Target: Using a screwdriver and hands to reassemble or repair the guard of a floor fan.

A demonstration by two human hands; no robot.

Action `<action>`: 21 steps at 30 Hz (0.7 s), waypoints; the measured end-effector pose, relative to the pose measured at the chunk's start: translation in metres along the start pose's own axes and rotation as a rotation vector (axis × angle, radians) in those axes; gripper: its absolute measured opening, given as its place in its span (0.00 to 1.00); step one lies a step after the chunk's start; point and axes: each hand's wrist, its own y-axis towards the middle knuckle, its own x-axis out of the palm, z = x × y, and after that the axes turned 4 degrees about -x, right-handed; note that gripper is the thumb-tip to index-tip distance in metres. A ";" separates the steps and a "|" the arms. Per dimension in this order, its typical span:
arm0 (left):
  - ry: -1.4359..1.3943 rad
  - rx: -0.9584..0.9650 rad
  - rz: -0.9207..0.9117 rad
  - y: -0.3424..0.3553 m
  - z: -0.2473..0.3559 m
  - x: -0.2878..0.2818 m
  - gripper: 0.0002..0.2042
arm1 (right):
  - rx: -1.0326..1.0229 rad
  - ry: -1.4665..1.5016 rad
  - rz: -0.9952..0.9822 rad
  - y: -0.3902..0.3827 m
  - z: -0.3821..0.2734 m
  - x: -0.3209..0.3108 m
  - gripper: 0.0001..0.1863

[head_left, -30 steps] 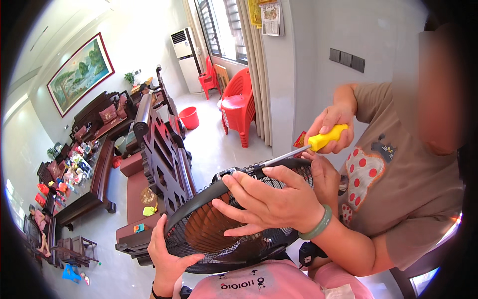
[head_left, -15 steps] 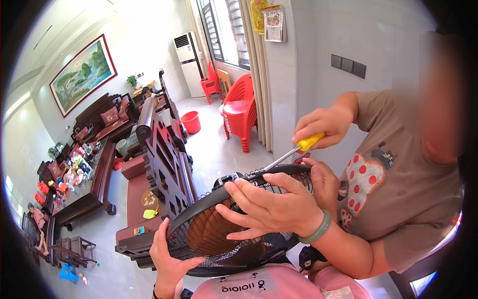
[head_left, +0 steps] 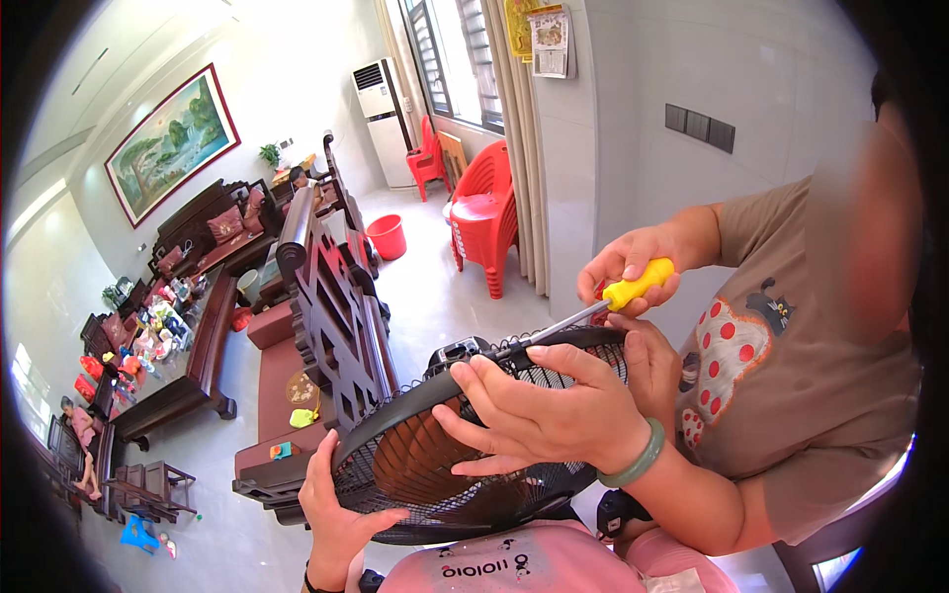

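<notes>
Pale floor [head_left: 430,296] beyond; both hands [head_left: 331,514] [head_left: 649,366] clamp a tilted round fan [head_left: 405,465] (black wire cage, brown inside).

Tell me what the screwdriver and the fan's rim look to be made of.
Screwdriver handle: probably plastic, solid bright yellow and moulded-looking. Its shaft: apparently bare metal, grey with a sheen. Fan rim: likely black plastic, fairly dull and even, though painted metal is possible.

Dark lettering [head_left: 484,567] on a pink shirt [head_left: 573,555]; illegible print [head_left: 550,32] on a wall calendar [head_left: 553,61]
</notes>
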 end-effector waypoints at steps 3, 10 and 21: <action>0.012 0.008 0.007 -0.001 0.001 -0.001 0.57 | -0.044 -0.371 -0.027 -0.003 0.002 0.002 0.25; 0.010 0.015 0.002 0.001 0.009 0.000 0.56 | 0.020 -0.352 -0.118 -0.002 0.003 -0.013 0.27; 0.005 -0.030 0.016 0.000 0.005 -0.003 0.57 | -0.047 -0.440 -0.219 0.003 0.018 -0.025 0.25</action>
